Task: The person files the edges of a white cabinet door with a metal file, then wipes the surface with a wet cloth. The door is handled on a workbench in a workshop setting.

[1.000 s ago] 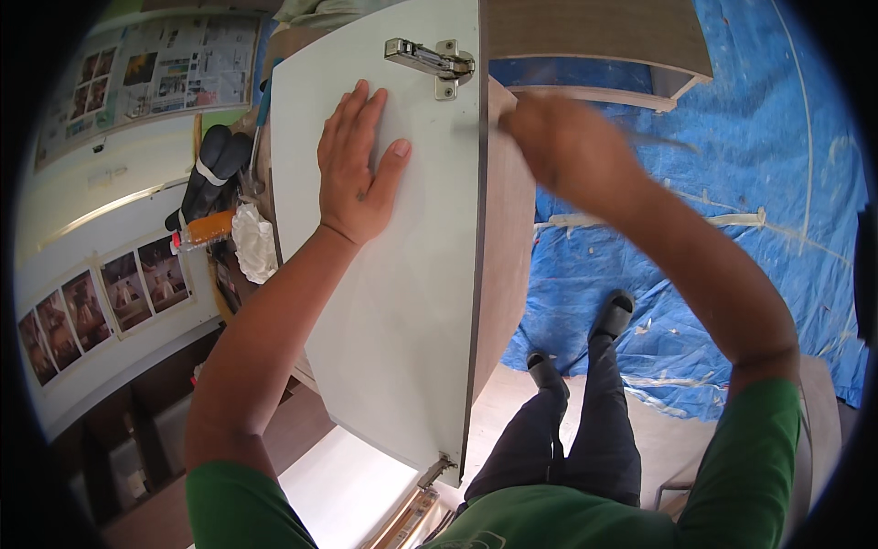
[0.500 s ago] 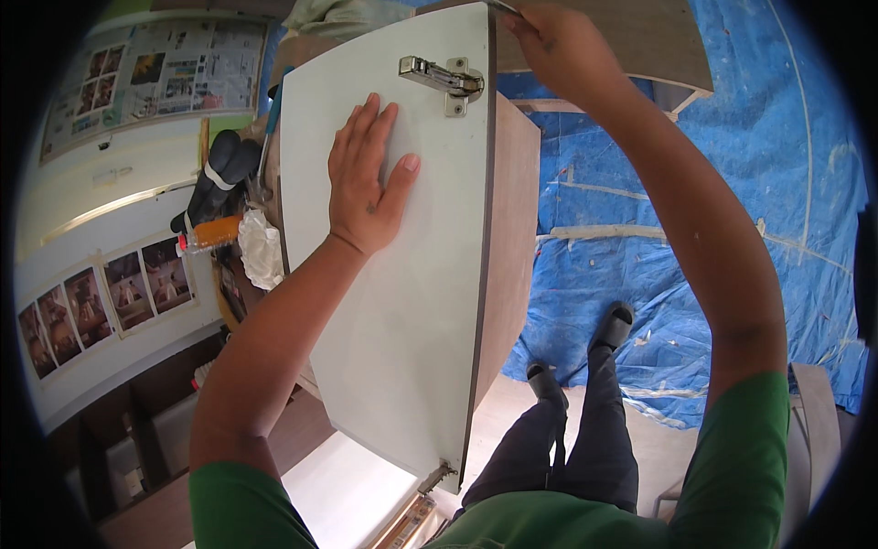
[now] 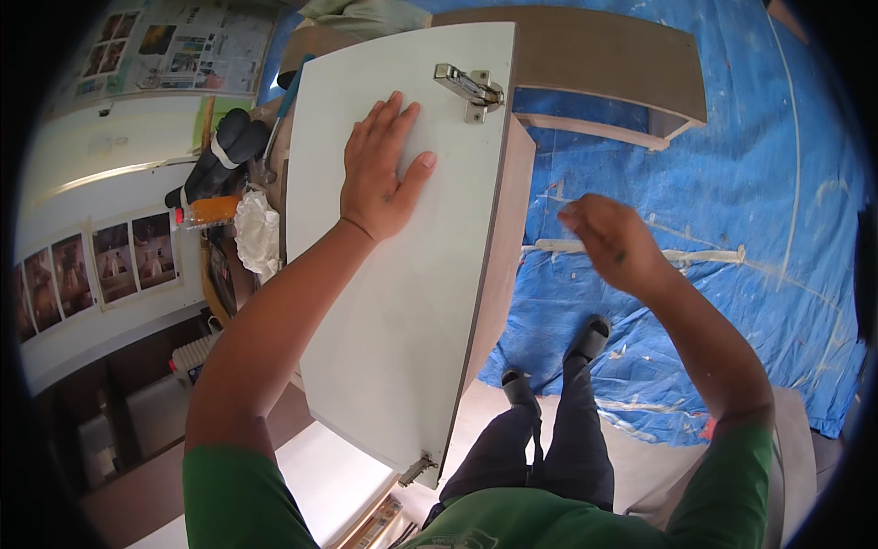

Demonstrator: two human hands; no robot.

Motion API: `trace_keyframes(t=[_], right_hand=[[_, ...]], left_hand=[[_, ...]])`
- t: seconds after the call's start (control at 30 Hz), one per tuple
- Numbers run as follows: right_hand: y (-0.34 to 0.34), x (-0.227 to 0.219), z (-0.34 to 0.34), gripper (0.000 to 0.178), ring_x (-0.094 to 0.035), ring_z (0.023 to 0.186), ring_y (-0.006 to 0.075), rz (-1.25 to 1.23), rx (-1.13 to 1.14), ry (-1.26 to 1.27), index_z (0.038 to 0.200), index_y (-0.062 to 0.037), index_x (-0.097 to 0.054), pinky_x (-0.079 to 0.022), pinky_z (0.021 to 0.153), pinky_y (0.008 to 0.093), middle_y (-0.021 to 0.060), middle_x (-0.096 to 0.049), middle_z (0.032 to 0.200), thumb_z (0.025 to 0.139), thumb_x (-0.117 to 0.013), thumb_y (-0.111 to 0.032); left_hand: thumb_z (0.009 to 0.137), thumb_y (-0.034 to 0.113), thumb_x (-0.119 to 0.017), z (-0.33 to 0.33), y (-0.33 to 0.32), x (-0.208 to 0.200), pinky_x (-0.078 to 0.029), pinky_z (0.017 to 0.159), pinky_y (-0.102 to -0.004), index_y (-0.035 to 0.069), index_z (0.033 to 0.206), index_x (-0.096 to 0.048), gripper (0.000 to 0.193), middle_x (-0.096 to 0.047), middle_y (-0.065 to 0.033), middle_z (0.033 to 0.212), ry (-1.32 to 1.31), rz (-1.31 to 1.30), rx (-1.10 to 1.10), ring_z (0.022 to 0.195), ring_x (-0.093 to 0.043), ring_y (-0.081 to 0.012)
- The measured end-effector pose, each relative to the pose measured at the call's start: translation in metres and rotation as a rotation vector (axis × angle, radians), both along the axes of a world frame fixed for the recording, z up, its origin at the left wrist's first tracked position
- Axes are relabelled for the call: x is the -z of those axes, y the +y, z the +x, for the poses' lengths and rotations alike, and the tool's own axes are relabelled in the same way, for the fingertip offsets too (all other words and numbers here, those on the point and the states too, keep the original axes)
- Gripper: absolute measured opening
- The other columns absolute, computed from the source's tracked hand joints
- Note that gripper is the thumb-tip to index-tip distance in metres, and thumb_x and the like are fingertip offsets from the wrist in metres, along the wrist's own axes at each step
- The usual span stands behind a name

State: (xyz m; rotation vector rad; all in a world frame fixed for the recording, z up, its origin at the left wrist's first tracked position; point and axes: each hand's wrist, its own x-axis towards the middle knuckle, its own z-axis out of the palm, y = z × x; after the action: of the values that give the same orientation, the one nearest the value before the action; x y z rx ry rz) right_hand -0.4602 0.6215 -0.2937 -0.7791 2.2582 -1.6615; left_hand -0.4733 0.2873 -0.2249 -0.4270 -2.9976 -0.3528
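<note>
A white cabinet door [image 3: 384, 311] with a dark edge lies in front of me. My left hand [image 3: 380, 188] rests flat on its upper half, fingers stretched and thumb apart. Metal hinges are fixed to the door: one hinge [image 3: 474, 93] near its far right corner, beyond my left hand, and another hinge [image 3: 419, 469] at its near end. My right hand [image 3: 615, 242] is in the air to the right of the door, above the blue sheet, touching nothing around it. Its fingers are curled together and slightly smeared; whatever they hold, if anything, is hidden.
Under the door stands a wooden cabinet side [image 3: 501, 247]. A brown wooden piece [image 3: 585, 55] lies beyond it on the blue sheet [image 3: 658, 320]. To the left are a black-handled tool [image 3: 233, 146], an orange bottle [image 3: 212, 210] and crumpled white paper [image 3: 257, 236].
My right hand has left the door's far right corner, where it held something thin, and has come nearer me and lower. My left hand still lies on the door.
</note>
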Motion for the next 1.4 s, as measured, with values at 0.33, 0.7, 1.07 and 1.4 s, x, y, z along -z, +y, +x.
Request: trace_keyframes(t=[0.33,0.7,1.07,1.4], right_hand=[[-0.055,-0.022,-0.163,0.024,-0.063,0.085,0.0464,0.301,0.315,0.31,0.098,-0.0005,-0.067,-0.052,0.078,0.0518,0.0242,-0.067,0.092,0.103,-0.056,-0.02],[-0.034,-0.011,-0.025,0.02,-0.065,0.084,0.0359,0.131,-0.218,0.529,0.105,-0.0035,-0.066,-0.055,0.074,0.0461,0.0147,-0.064,0.089,0.085,-0.067,0.0],[-0.044,0.001,0.028,0.021,-0.065,0.084,0.0307,0.304,-0.317,0.54,0.103,-0.0058,-0.068,-0.055,0.077,0.0433,0.0099,-0.064,0.091,0.083,-0.066,-0.002],[0.106,0.09,0.149,0.036,-0.068,0.073,0.0339,0.353,0.32,-0.691,0.092,0.0007,-0.07,-0.05,0.068,0.0431,0.0194,-0.068,0.076,0.097,-0.068,-0.034]], left_hand=[[0.103,0.037,-0.055,0.001,0.004,0.001,-0.023,0.124,-0.0507,0.005,0.152,-0.047,0.059,-0.038,-0.0187,0.163,0.023,-0.058,-0.008,0.151,-0.033,-0.039],[0.104,0.044,-0.051,0.01,-0.003,0.002,-0.018,0.126,-0.0525,0.01,0.153,-0.046,0.061,-0.037,-0.0155,0.164,0.03,-0.058,-0.049,0.154,-0.029,-0.0354],[0.103,0.038,-0.055,0.009,-0.001,0.005,-0.02,0.125,-0.0479,0.009,0.154,-0.046,0.059,-0.038,-0.0145,0.164,0.056,-0.063,-0.038,0.153,-0.031,-0.0345],[0.105,0.061,-0.036,0.002,0.003,0.007,-0.013,0.129,-0.0476,0.019,0.163,-0.033,0.071,-0.025,-0.0085,0.171,0.021,-0.213,-0.076,0.158,-0.02,-0.0295]])
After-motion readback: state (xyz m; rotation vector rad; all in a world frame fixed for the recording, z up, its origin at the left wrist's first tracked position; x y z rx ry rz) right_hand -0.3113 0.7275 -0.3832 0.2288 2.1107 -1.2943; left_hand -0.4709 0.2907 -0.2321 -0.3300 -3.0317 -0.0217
